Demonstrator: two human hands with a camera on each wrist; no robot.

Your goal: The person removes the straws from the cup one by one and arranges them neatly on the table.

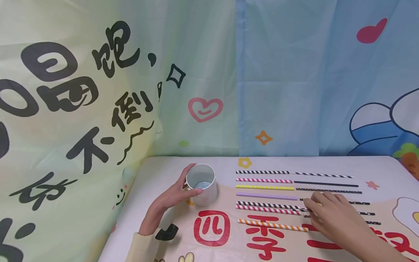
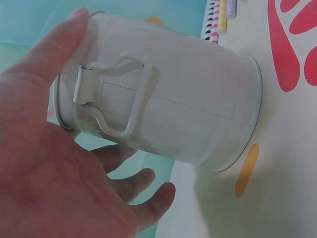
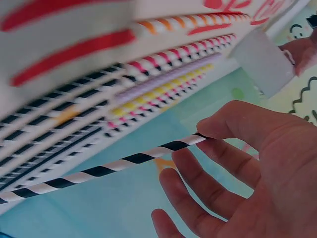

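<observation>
My left hand point(image 1: 176, 193) holds a white mug point(image 1: 208, 194) near its rim, with the thumb over the front. In the left wrist view the mug's handle point(image 2: 136, 99) faces the palm, and three fingers show spread beneath the mug. My right hand point(image 1: 334, 214) is over the right-hand column of paper straws. Its thumb and index finger pinch the end of a black-and-white striped straw point(image 3: 96, 171), as the right wrist view shows; the other fingers are loosely bent. From the head view, this hand hides parts of several dark patterned straws.
Left of my right hand lie a pink striped straw point(image 1: 264, 180), a yellow one point(image 1: 265, 187), a lilac one point(image 1: 266, 196) and others in parallel rows. An orange striped straw point(image 1: 273, 225) lies nearest me. A printed cloth point(image 1: 176, 240) covers the table; a curtain point(image 1: 278, 91) hangs behind.
</observation>
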